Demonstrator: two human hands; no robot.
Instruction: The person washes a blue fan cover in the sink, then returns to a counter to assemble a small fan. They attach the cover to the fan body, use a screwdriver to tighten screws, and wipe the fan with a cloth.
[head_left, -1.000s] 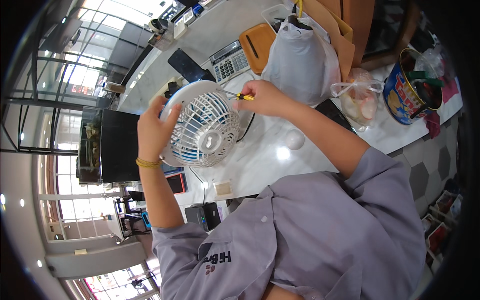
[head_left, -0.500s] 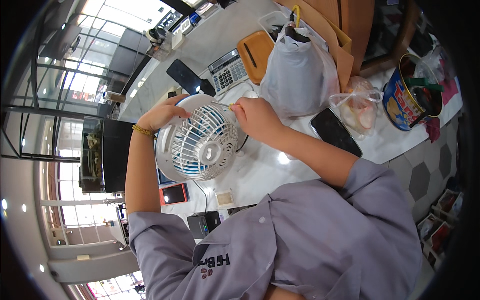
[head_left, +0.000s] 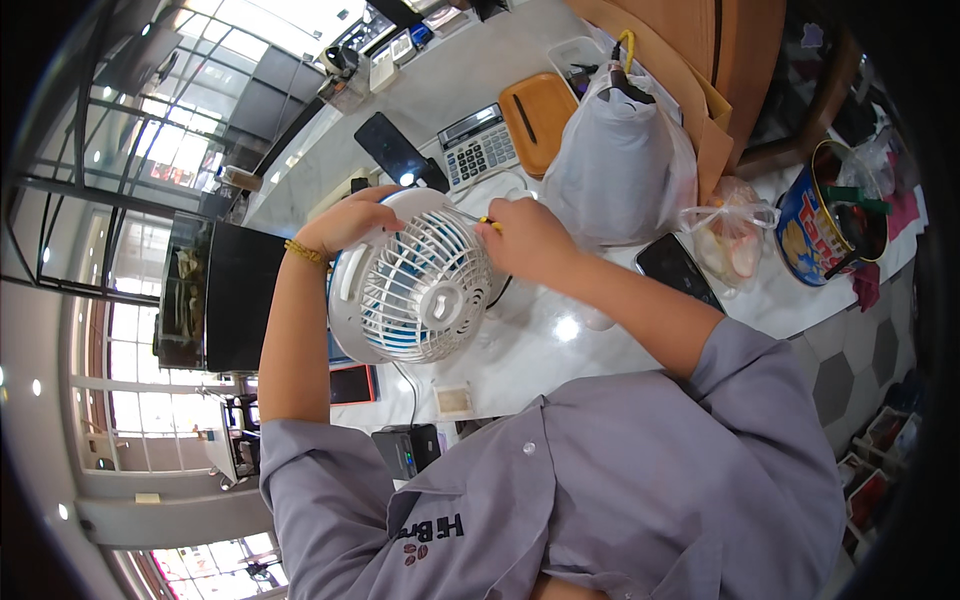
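A small white desk fan with blue blades behind its slatted round grille is tilted up over the marble table. My left hand, with a beaded yellow bracelet at the wrist, grips the fan's upper left rim, fingers bent over the edge. Closed around a thin screwdriver with a yellow and black handle, my right hand is at the upper right of the grille. The screwdriver's metal shaft points left toward the fan's rim; I cannot tell where its tip rests. A dark cord hangs beside the grille.
Beyond the fan lie a black phone, a calculator and an orange-brown tray. A white plastic bag, another phone, a tied clear bag and a blue tin stand rightward. Nearer sits a black box.
The whole view has shifted a little, so the table things appear further right. Both hands keep their hold on the fan and screwdriver; the right hand sits slightly lower against the grille.
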